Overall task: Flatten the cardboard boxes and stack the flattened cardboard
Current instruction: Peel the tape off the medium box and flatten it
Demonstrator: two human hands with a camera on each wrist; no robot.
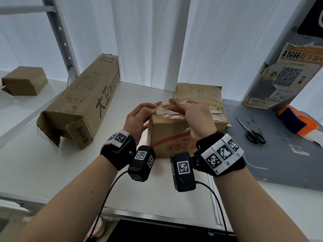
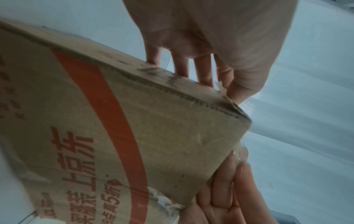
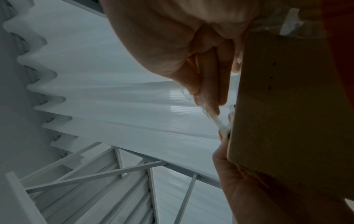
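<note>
Both hands are up on top of the brown cardboard box with red print (image 1: 167, 137), which is sat on the white bench (image 1: 52, 172) right in front of the person. A strip of crinkled clear packing tape (image 1: 167, 109) is pinched between the thumb and fingers of the right hand (image 1: 195, 116) and is held lifted off the box's top edge. The left hand (image 1: 139, 117) is curled over the box's top left corner, so the box is gripped there, with the fingertips right at the tape's loose end. One flap at the back of the box is stood up.

Off to the left, a long brown cardboard carton with black lettering (image 1: 83, 102) is laid on its side on the bench, its near end torn open. Further left, a small brown cardboard box (image 1: 24, 81) is parked near the back, well apart from everything else.

On the right, a grey mat (image 1: 279, 163) is spread over the bench, and black-handled scissors (image 1: 251, 131) are laid on it. An orange and blue tape dispenser (image 1: 297, 124) is sat just beyond them. A torn poster with a QR code (image 1: 286, 75) is stuck on the grey panel behind.
</note>
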